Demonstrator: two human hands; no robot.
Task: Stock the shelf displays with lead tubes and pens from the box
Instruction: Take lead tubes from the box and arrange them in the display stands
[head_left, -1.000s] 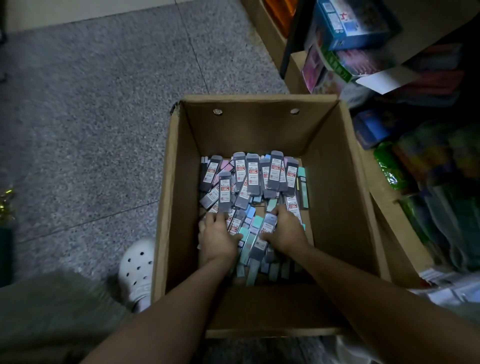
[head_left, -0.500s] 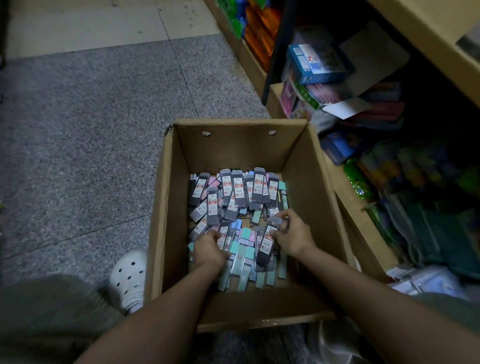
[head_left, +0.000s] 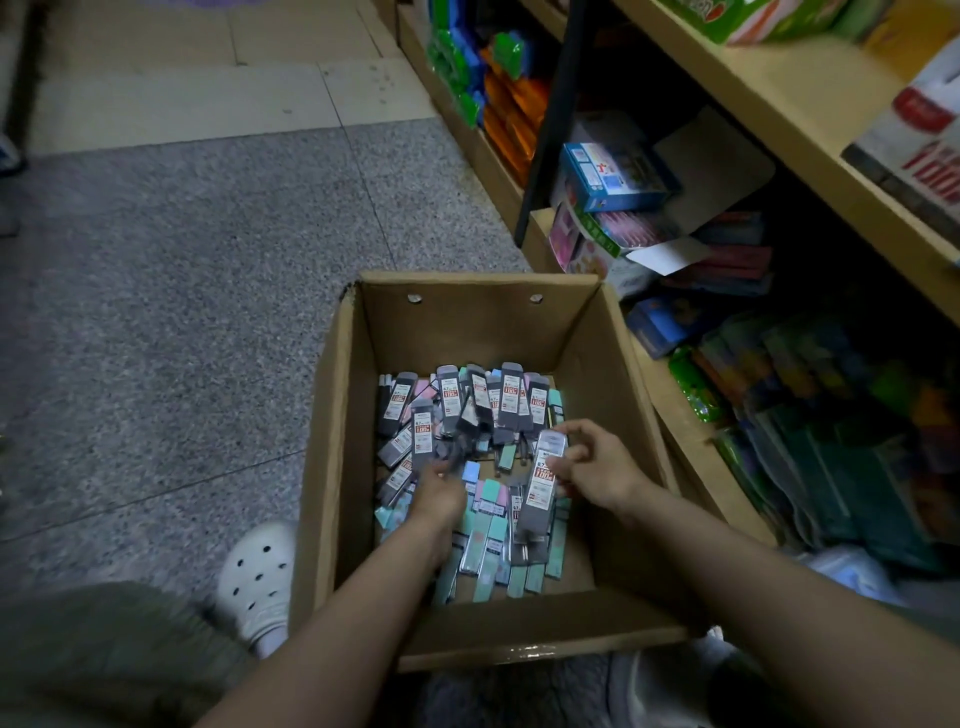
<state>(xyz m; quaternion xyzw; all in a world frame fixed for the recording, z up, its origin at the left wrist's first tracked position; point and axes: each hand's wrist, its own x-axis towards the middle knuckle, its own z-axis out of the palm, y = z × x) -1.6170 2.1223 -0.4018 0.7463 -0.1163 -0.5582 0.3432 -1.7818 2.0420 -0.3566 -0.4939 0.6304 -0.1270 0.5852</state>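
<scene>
An open cardboard box (head_left: 615, 364) stands on the floor and holds a heap of grey lead tubes (head_left: 452, 395) with red-and-white labels, over teal and pink ones (head_left: 491, 519). My right hand (head_left: 597, 470) pinches a small stack of grey lead tubes (head_left: 540, 488) lifted above the heap. My left hand (head_left: 439, 493) is down in the pile and grips a blurred bunch of grey tubes (head_left: 452, 447); how many it holds I cannot tell.
Wooden shelves (head_left: 779, 104) rise at the right, packed with coloured boxes and packets (head_left: 613, 176). The lowest shelf edge (head_left: 680, 415) runs close beside the box. Grey speckled floor (head_left: 182, 286) spreads to the left. A white clog (head_left: 257, 577) sits by the box's near left corner.
The view has tilted up, showing more shelf. My right hand has raised its grey tubes out of the heap. My left hand has closed on tubes in the pile.
</scene>
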